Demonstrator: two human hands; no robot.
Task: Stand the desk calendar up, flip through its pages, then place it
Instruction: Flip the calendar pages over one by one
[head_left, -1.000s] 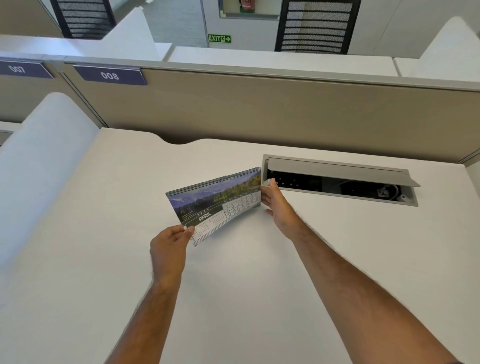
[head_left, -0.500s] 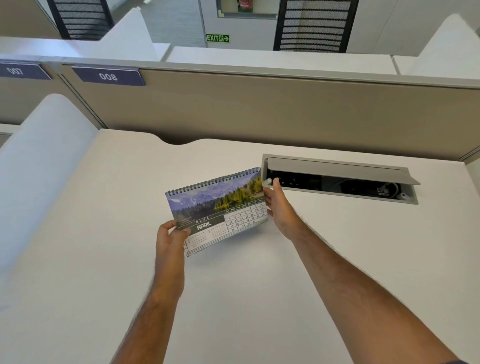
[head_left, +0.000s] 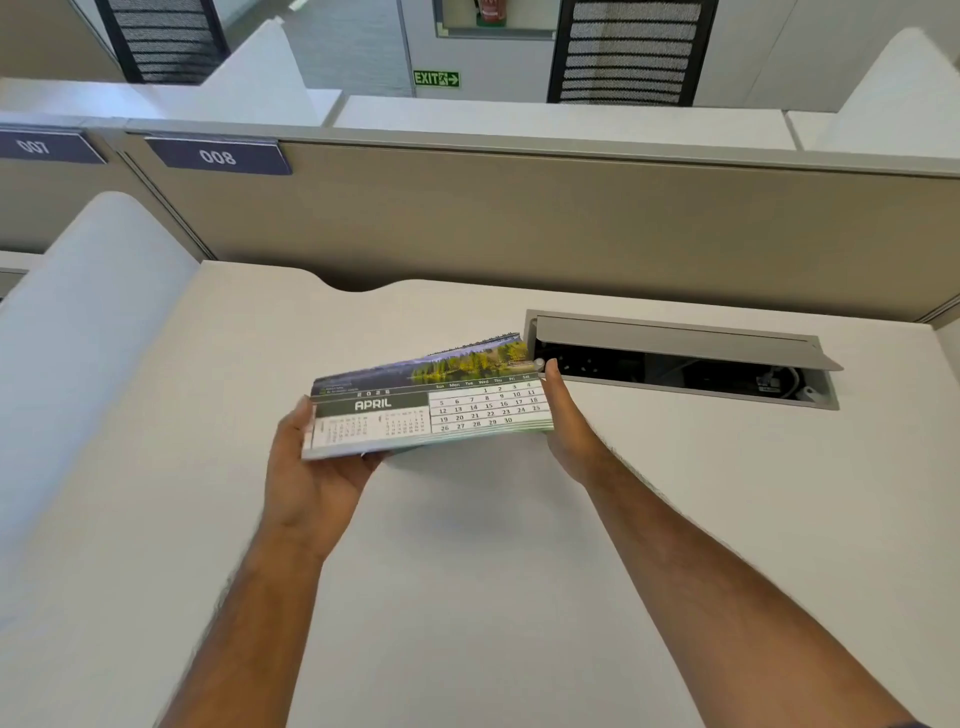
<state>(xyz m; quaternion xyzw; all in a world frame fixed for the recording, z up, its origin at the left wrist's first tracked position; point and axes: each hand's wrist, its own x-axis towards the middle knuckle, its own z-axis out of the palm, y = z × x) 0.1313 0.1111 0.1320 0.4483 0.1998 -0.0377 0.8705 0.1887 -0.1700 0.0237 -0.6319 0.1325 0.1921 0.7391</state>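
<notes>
Calendar (head_left: 431, 410) position, head view: held clear of the tabletop (head_left: 467, 597), above its middle, with the APRIL page facing up toward the camera. Its long axis runs left to right, tilted slightly so the right end sits farther back. The spiral binding lies along the far edge; the loose page edges face the person.

Left hand (head_left: 317, 478): closed on the calendar's near-left corner, thumb on the page face, fingers curled beneath. Right hand (head_left: 563, 431): closed on the right short end, thumb at the top corner, the remaining fingers hidden behind the stack. The hands sit at opposite ends of the long axis, so neither is nearer; each carries one end.

The open cable tray (head_left: 685, 364) lies just behind the right hand, its raised lid close to the calendar's far-right corner. The partition (head_left: 571, 223) stands well behind that.

Judgement: the calendar lies nearly flat, so the standing step is not yet done. Standing it calls for rotation about the long axis, binding edge up, base down onto the bare tabletop below. The far-right corner could catch the tray lid if the calendar drifts back during that rotation.
</notes>
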